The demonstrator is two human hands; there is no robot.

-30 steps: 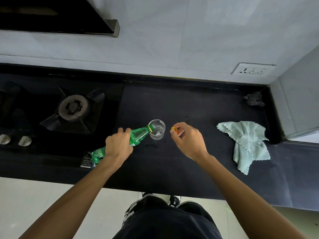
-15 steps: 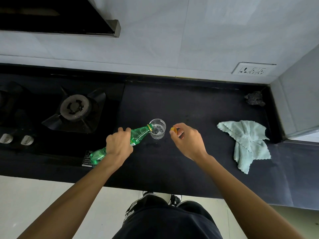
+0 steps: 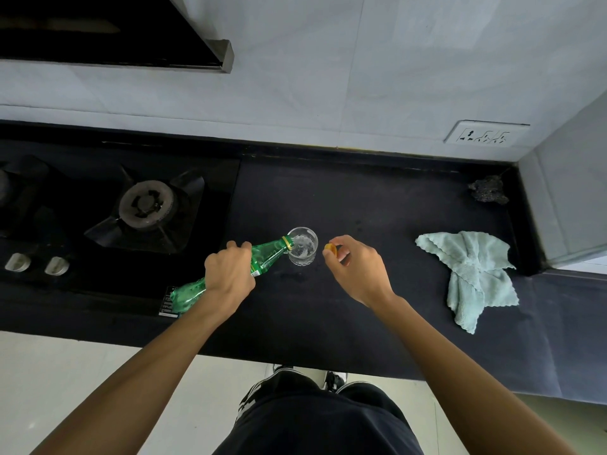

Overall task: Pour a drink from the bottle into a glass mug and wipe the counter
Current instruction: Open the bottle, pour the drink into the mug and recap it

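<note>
Pouring at the counter (image 3: pixel 361 198): the left hand (image 3: pixel 230 274) grips a green plastic bottle (image 3: pixel 267 256) round its middle, fingers curled over the top and thumb side underneath. The bottle is tipped nearly flat, its yellow-ringed mouth at the rim of the glass mug (image 3: pixel 303 247). The mug stands upright approx. mid-counter, nearer the front edge than the back wall, with clear fizzy liquid inside.

The right hand (image 3: pixel 356 270) hovers just right of the mug w/o touching it, pinching a small orange cap (image 3: pixel 330 248) between thumb and forefinger; the other fingers are loosely curled.

A pale green cloth (image 3: pixel 476 274) lies crumpled toward the counter's right end, well apart from both hands. A dark lump (image 3: pixel 487 190) sits in the back right corner. A gas burner (image 3: pixel 146 203) and knobs (image 3: pixel 19 261) are at the left end.
</note>
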